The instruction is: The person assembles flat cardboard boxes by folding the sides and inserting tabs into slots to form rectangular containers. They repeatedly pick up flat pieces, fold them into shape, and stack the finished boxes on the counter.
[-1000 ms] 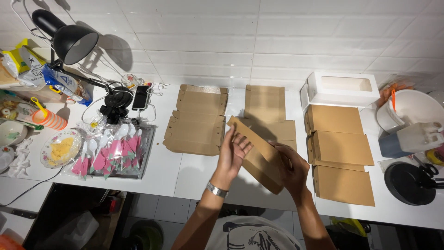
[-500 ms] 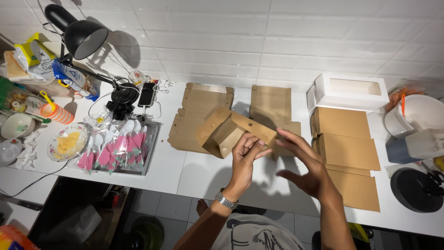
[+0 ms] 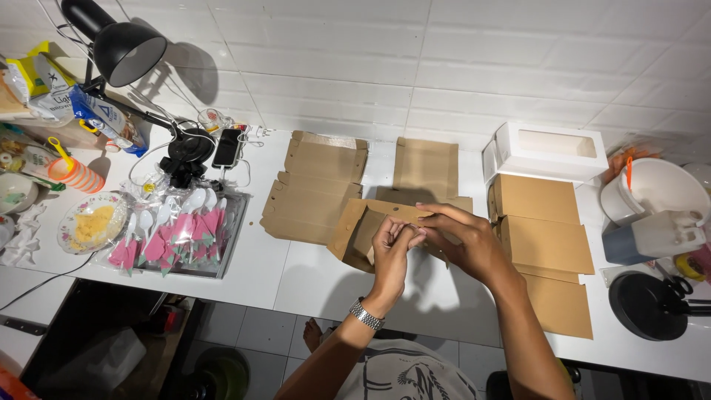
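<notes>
White counter under white wall tiles. My left hand (image 3: pixel 391 248) has its fingers curled and pinched on the near edge of the one half-folded cardboard box (image 3: pixel 361 231); my right hand (image 3: pixel 463 241) clamps its fingertips on the same edge, thumb beneath. I see its long axis running left-right, opening towards me. Both forearms angle up from below. One flat stack (image 3: pixel 315 189) lies left, three flat blanks (image 3: pixel 544 244) right.

Folded box (image 3: pixel 366 230): matt brown cardboard, smooth. Counter (image 3: pixel 281 274) glossy white; wall tiles (image 3: pixel 444 67) glazed. Lamp shade (image 3: pixel 129 50): black, semi-gloss; watch band (image 3: pixel 366 315) metal.
</notes>
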